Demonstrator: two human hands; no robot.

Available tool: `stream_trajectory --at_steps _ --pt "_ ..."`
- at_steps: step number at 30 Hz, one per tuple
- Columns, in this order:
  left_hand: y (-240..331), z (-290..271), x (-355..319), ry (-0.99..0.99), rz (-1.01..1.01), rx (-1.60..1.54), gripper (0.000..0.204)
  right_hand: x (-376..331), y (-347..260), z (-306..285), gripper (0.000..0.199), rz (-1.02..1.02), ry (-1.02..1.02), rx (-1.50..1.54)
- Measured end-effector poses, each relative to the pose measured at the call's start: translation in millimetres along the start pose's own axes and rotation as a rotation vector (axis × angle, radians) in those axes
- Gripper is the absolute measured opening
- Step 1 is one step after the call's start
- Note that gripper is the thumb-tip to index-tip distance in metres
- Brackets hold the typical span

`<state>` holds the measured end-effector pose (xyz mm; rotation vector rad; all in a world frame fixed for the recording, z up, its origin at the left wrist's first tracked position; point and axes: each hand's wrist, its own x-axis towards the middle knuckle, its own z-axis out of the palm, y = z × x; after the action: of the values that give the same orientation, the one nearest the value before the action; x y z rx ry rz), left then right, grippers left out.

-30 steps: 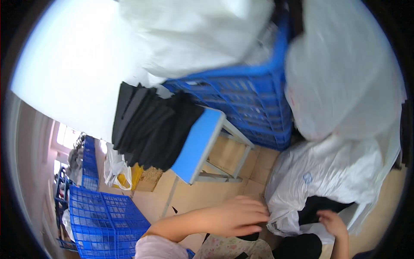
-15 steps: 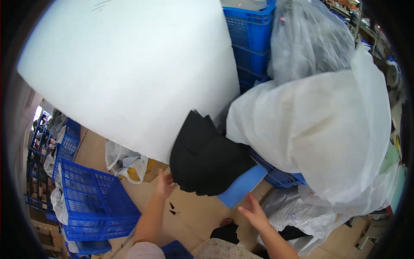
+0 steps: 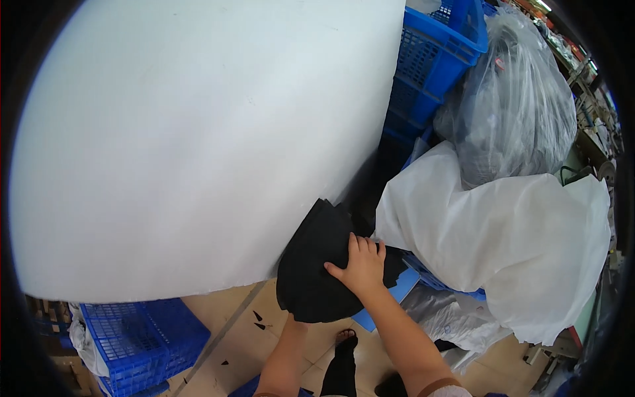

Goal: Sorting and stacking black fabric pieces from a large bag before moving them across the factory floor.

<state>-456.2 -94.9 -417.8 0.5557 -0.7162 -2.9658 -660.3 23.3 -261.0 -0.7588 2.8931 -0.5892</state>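
A stack of thin black sheets [image 3: 311, 271], cloth-like and with uneven layered edges, lies by the near right corner of the white tabletop [image 3: 198, 145]. My right hand [image 3: 362, 264] rests on top of it, thumb and fingers spread over the upper layer. From below, my left hand [image 3: 297, 324] reaches under the near edge of the stack; its fingers are hidden by the black sheets. A flat light-blue panel [image 3: 405, 283] shows partly beneath the stack, right of my right wrist.
Blue plastic crates [image 3: 436, 59] stand stacked beyond the table, beside a clear plastic bag [image 3: 522, 112]. White sheeting [image 3: 496, 245] drapes over a crate at right. Another blue crate [image 3: 145, 337] is at lower left. Small dark scraps [image 3: 259, 325] lie on the tiled floor.
My right hand has moved from the blue panel up onto the black stack. My left hand has gone from the stack's left side to under it. The view has shifted, showing more tabletop.
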Motion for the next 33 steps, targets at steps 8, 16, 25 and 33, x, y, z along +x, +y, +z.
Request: stream_trajectory --at_steps 8,16,25,33 --pt "-19.4 -12.6 -49.6 0.049 -0.091 -0.024 0.084 -15.9 0.9 -7.5 0.087 0.01 -0.197 0.066" --pt "-43.7 -21.8 -90.3 0.145 -0.116 -0.061 0.085 -40.1 1.3 -50.0 0.09 -0.242 -0.123 0.069" --pt "-65.6 28.4 -58.9 0.289 -0.053 -0.14 0.086 -118.0 37.6 -44.0 0.093 0.114 0.083 0.165" --pt "-73.5 47.2 -42.5 0.384 0.011 -0.209 0.087 -72.2 41.6 -55.4 0.092 -0.123 -0.105 0.107"
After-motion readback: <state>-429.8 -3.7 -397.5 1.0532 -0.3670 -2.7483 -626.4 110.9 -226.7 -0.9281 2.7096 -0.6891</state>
